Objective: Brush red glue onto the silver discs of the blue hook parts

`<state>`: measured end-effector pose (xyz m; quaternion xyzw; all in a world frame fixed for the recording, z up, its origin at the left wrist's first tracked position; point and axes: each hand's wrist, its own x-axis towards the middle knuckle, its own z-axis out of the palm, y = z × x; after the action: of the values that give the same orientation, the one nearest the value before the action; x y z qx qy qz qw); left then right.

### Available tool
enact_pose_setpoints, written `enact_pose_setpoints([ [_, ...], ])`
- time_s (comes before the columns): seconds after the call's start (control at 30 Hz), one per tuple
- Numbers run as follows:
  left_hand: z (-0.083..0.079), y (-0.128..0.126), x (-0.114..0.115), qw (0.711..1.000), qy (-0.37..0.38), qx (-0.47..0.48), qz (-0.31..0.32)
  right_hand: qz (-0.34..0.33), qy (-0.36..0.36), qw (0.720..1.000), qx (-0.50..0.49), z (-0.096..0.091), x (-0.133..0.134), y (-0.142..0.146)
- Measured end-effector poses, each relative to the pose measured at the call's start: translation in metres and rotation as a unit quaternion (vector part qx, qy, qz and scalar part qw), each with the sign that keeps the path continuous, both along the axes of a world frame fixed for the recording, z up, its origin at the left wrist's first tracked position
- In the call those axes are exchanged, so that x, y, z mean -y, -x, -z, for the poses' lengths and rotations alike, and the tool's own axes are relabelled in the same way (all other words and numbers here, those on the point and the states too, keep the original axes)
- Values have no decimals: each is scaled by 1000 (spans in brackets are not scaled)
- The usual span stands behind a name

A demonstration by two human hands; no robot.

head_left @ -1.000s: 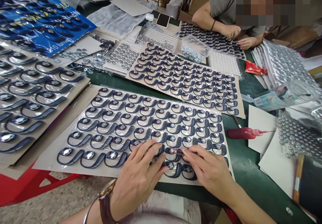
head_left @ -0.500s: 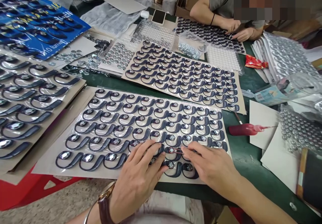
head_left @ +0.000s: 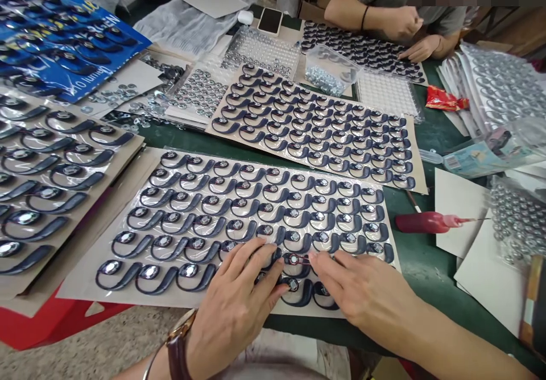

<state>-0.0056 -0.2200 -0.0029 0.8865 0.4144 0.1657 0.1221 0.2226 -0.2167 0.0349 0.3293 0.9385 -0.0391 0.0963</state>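
In front of me lies a beige card sheet (head_left: 85, 286) with clear film, carrying rows of dark blue curled pieces (head_left: 205, 276), most set with a round silver stone (head_left: 111, 267). My left hand (head_left: 241, 300) rests on the sheet's lower middle, fingers stretched out and covering some pieces. Just right of its fingertips, my right hand (head_left: 358, 289) pinches what look like thin tweezers (head_left: 303, 260). Their two slim prongs reach left around a silver stone (head_left: 293, 259) on one curled piece. The far end of the tweezers is hidden in my fingers.
A second filled sheet (head_left: 315, 129) lies beyond, another stack (head_left: 55, 192) at left. Right stands a red glue bottle (head_left: 420, 222) lying on its side, near bagged silver stones (head_left: 514, 221). Trays of stones (head_left: 202, 93) and a clear box (head_left: 326, 75) sit behind. A co-worker's hands (head_left: 420, 47) are across the table.
The view has shifted slightly. My hands stay almost in place, the tweezers still at the same stone. The co-worker has lifted one hand off the far sheet.
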Motion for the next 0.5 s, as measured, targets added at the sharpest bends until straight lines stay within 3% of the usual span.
enact_pose_setpoints([
  [0.23,-6,-13,-11,999,1,-25,28,-6,-18,999,-44,13,4,-8],
  [0.37,-12,-20,-18,999,-1,-32,36,50,-50,994,-78,23,15,-18],
  [0.5,-20,-23,-23,998,28,-36,41,125,-78,981,-129,17,24,-31],
])
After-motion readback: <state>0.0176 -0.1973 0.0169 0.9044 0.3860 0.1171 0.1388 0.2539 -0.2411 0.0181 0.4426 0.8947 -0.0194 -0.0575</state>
